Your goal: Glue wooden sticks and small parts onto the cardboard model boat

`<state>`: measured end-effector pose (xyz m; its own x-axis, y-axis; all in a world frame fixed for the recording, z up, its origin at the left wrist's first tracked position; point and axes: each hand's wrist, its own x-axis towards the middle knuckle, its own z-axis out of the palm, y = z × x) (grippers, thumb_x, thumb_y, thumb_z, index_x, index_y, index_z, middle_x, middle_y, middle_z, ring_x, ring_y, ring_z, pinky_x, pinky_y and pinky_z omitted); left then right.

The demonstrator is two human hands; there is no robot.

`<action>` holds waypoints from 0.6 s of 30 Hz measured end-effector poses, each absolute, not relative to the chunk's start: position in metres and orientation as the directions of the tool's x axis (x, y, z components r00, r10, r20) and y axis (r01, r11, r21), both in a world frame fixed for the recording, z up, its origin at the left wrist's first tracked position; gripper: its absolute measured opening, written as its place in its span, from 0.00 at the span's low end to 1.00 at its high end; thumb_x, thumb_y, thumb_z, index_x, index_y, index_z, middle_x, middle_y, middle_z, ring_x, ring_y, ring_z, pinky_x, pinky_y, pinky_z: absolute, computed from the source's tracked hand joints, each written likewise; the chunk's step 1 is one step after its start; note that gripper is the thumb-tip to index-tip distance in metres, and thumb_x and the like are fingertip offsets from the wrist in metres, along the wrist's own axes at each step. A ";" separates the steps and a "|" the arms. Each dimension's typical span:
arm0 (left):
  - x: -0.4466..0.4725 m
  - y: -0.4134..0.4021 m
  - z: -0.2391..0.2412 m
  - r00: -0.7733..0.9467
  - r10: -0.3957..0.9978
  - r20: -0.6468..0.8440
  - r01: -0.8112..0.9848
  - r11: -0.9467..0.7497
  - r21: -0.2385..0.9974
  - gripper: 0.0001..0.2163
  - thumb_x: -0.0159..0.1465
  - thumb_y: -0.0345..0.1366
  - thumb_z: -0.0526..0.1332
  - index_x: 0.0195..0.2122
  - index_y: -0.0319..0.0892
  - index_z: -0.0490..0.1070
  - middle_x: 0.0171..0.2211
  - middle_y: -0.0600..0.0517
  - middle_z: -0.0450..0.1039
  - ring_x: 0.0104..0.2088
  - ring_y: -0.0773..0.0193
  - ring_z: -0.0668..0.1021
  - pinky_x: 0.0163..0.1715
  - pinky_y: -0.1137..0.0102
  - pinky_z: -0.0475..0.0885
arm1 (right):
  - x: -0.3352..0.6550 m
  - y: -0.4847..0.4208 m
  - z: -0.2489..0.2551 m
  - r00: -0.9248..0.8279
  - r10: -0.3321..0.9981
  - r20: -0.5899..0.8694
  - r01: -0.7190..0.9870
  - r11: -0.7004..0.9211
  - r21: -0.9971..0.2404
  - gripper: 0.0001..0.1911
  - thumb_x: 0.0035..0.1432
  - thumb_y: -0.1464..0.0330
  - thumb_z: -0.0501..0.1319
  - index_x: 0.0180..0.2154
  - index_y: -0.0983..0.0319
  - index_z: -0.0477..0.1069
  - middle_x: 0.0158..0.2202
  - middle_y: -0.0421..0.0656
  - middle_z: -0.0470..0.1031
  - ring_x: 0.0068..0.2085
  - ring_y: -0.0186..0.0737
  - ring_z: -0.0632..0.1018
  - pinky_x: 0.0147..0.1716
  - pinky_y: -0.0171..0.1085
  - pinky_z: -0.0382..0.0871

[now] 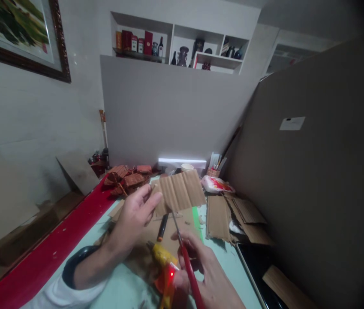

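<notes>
My left hand [139,208] pinches the left end of a ridged piece of corrugated cardboard [183,191], held up above the table. In my right hand [204,270] is a pair of red-handled scissors [186,257]. Their thin metal blades point up and away, with the tips at the lower edge of the cardboard. A yellow glue gun [164,256] with a glowing red light lies just left of my right hand, partly hidden by it. Between the hands, a black pen-like tool [162,227] with an orange end rests on a brown board [139,249].
More cardboard pieces [218,218] lie at the right, beside a dark tray-like panel [255,274]. Reddish-brown bundles [133,180] sit at the back left. A white-and-red packet [217,184] and a brush holder [214,171] stand at the back right, before a grey panel [175,111].
</notes>
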<state>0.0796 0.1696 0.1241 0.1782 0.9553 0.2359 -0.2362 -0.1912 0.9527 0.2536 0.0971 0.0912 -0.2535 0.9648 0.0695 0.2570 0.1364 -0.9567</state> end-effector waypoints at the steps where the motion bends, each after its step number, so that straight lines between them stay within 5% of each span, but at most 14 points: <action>1: 0.080 0.170 0.123 0.170 0.955 0.244 -0.233 -0.202 0.951 0.11 0.65 0.45 0.63 0.35 0.44 0.67 0.19 0.63 0.51 0.16 0.75 0.49 0.14 0.79 0.45 | 0.254 0.098 0.090 -0.265 0.962 0.069 0.248 0.137 -0.959 0.22 0.48 0.59 0.67 0.44 0.58 0.68 0.28 0.35 0.63 0.29 0.36 0.65 0.31 0.34 0.62; 11: 0.085 0.167 0.123 0.079 0.962 0.262 -0.190 -0.244 0.951 0.10 0.62 0.44 0.66 0.31 0.44 0.70 0.16 0.63 0.51 0.14 0.74 0.52 0.12 0.77 0.44 | 0.252 0.097 0.093 -0.305 0.951 0.055 0.274 0.143 -0.951 0.20 0.49 0.55 0.64 0.42 0.57 0.63 0.30 0.36 0.61 0.31 0.38 0.64 0.32 0.36 0.60; 18: 0.089 0.165 0.125 0.132 0.953 0.272 -0.177 -0.247 0.953 0.09 0.61 0.41 0.66 0.33 0.42 0.72 0.16 0.63 0.51 0.15 0.74 0.53 0.13 0.77 0.45 | 0.253 0.098 0.093 -0.282 0.955 0.095 0.299 0.181 -0.937 0.29 0.49 0.42 0.62 0.38 0.58 0.62 0.29 0.36 0.61 0.30 0.38 0.64 0.30 0.36 0.58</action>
<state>0.0891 0.1649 0.1247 0.1317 0.9534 0.2716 -0.1770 -0.2470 0.9527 0.2526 0.0981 0.0930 -0.2824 0.9546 0.0946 0.2988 0.1812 -0.9369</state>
